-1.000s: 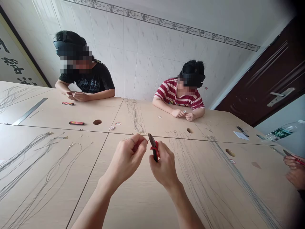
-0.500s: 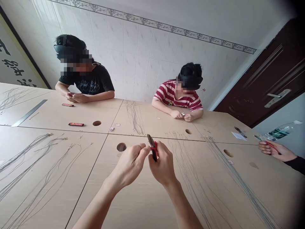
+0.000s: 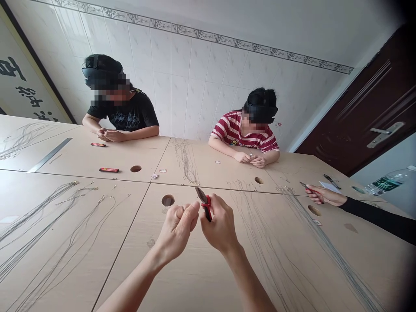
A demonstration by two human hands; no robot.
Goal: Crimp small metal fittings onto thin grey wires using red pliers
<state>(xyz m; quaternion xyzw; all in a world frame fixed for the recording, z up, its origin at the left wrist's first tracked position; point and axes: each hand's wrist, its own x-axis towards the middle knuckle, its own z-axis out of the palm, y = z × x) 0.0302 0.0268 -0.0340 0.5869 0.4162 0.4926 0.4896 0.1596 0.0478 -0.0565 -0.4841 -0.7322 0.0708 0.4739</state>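
My right hand (image 3: 219, 225) is closed around small pliers (image 3: 203, 202) with red handles, their dark jaws pointing up and away from me. My left hand (image 3: 178, 227) is curled into a pinch right beside the jaws, its fingertips almost touching them; whatever it pinches is too small to make out. Both hands hover over the light wooden table (image 3: 195, 268), just in front of a round hole (image 3: 167, 200) in its top.
Thin wire strands (image 3: 48, 216) lie spread at left, and more wires (image 3: 325, 247) run at right. Two people sit across the table. From the right a dark-sleeved hand (image 3: 320, 195) holds a red tool. A steel ruler (image 3: 48, 154), a red-black bar (image 3: 108, 170) and a bottle (image 3: 388, 184) lie farther off.
My hands have drawn closer together and sunk slightly toward the table, uncovering the round hole. The dark-sleeved hand at right has reached further left across the table. The view has tilted slightly.
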